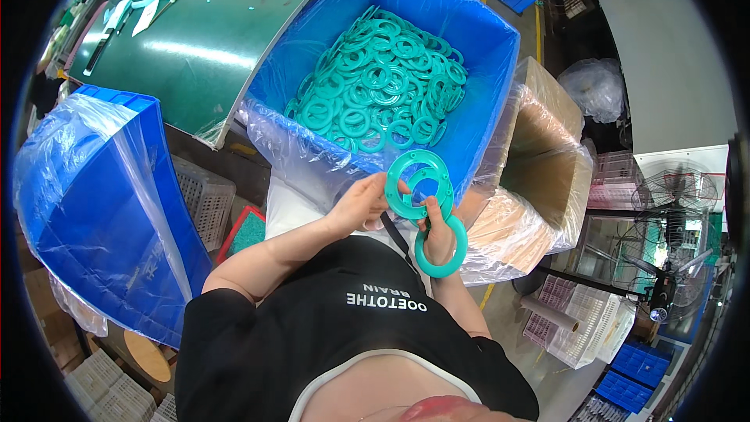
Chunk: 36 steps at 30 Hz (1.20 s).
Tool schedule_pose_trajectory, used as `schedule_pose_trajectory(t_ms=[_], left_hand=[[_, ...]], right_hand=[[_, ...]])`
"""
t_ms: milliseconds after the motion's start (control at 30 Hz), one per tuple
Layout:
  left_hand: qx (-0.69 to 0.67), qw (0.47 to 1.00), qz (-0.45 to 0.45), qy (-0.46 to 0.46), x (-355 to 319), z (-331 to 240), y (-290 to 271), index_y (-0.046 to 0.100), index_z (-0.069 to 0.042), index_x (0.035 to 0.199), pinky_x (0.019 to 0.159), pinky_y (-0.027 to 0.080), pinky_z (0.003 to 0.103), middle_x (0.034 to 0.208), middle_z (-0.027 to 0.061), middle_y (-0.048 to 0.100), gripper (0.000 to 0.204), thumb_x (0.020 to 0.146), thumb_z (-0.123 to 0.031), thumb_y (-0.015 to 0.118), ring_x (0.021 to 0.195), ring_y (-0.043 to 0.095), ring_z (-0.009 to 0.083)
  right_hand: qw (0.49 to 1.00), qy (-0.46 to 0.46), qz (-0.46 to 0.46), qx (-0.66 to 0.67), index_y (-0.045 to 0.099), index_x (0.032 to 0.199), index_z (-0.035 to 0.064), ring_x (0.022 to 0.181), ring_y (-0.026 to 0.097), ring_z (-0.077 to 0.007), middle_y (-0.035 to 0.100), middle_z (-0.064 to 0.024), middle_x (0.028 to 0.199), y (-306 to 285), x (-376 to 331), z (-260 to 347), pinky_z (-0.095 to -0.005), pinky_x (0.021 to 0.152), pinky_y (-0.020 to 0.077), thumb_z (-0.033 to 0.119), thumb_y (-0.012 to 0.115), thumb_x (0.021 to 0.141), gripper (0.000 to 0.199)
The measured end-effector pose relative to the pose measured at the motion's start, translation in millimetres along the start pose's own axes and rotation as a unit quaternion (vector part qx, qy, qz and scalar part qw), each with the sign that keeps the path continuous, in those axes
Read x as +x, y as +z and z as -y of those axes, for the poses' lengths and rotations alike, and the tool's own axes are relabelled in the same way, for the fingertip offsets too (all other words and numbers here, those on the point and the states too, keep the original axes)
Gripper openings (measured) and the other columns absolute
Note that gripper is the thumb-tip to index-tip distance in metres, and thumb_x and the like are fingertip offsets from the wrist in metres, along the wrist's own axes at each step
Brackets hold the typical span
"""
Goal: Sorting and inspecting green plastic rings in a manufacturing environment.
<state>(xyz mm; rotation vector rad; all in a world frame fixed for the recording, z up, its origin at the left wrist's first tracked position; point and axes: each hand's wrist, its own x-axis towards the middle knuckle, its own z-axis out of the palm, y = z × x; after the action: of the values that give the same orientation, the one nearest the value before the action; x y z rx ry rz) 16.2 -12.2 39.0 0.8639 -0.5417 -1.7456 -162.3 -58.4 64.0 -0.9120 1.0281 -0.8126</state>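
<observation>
Workroom with green rings (pixel 422 159) in my two hands

Around me are lots of boxes and tubs. On the far left is a shiny green table (pixel 234 23), with a few small things near its far end. Right in front of me is a big blue tub (pixel 486 55). Its sides have clear plastic (pixel 301 176) over them, and a big pile of rings (pixel 383 78) sits inside. They lie every which way, some flat and some tipped.

I have more rings up close, between my tummy and the near side of the tub. My left hand (pixel 361 203) pinches the left edge of the top ring, with a fingertip poking into its hole. My right hand (pixel 440 236) is curled, and its thumb presses on the low part of that ring. Another ring peeks out behind it. One more ring (pixel 459 248) sits lower, around my right hand, but I cannot tell just how it is held.

Beside the big tub, on the right, is a brown box (pixel 539 137) with clear plastic in it. Farther right stands a fan (pixel 676 238). A second blue tub (pixel 94 180) leans on my left.
</observation>
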Motion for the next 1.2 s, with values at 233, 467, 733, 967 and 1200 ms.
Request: schedule_pose_trajectory(t_ms=[233, 467, 733, 967, 1200], left_hand=[[0.167, 0.984, -0.003, 0.059, 10.0, -6.3, -15.7, 0.061, -0.005, 0.093, 0.049, 0.035, 0.025, 0.062, -0.0061, 0.048, 0.034, 0.100, -0.035, 0.046, 0.052, 0.039, 0.0063], [0.397, 0.893, -0.161, 0.140, 15.1, 6.5, -15.5, 0.058, -0.001, 0.085, 0.053, 0.038, 0.029, 0.063, -0.0021, 0.046, 0.024, 0.095, -0.023, 0.056, 0.059, 0.047, 0.0096], [0.469, 0.819, -0.168, 0.285, 25.0, 1.3, -27.7, 0.052, -0.001, 0.084, 0.050, 0.038, 0.032, 0.063, 0.0012, 0.046, 0.025, 0.098, -0.022, 0.048, 0.055, 0.046, 0.0141], [0.031, 0.997, -0.066, -0.014, 22.5, -17.5, -35.4, 0.056, -0.008, 0.090, 0.055, 0.037, 0.023, 0.075, -0.0024, 0.051, 0.017, 0.098, -0.016, 0.045, 0.064, 0.046, 0.0074], [0.044, 0.999, -0.021, -0.007, 22.7, 0.1, -12.9, 0.060, -0.004, 0.101, 0.058, 0.036, 0.018, 0.078, -0.0029, 0.050, 0.022, 0.098, -0.022, 0.047, 0.067, 0.043, 0.0042]], right_hand=[[1.000, -0.012, -0.006, -0.008, 0.057, 0.088, 0.0037, 0.057, 0.047, -0.0064, 0.055, -0.0008, 0.066, 0.0, -6.3, -13.2, -0.0204, 0.051, 0.0339, 0.023, 0.061, 0.092, 0.020], [0.998, -0.019, -0.044, -0.034, 0.058, 0.087, 0.0019, 0.055, 0.049, -0.0062, 0.058, -0.0028, 0.066, 3.8, -11.0, -23.5, -0.0197, 0.051, 0.0366, 0.025, 0.063, 0.091, 0.024], [0.998, -0.013, 0.006, -0.056, 0.061, 0.087, 0.0028, 0.055, 0.048, -0.0055, 0.058, -0.0018, 0.066, -6.3, -11.1, -25.6, -0.0207, 0.051, 0.0371, 0.023, 0.062, 0.092, 0.021], [0.926, -0.111, -0.098, 0.348, 0.058, 0.097, 0.0110, 0.056, 0.039, -0.0062, 0.040, 0.0043, 0.063, -68.5, 35.7, 13.5, -0.0219, 0.057, 0.0354, 0.033, 0.047, 0.100, 0.025], [0.970, -0.041, 0.024, 0.240, 0.056, 0.090, 0.0114, 0.051, 0.034, -0.0068, 0.037, 0.0044, 0.058, -48.5, 29.5, -16.1, -0.0244, 0.065, 0.0396, 0.035, 0.038, 0.102, 0.032]])
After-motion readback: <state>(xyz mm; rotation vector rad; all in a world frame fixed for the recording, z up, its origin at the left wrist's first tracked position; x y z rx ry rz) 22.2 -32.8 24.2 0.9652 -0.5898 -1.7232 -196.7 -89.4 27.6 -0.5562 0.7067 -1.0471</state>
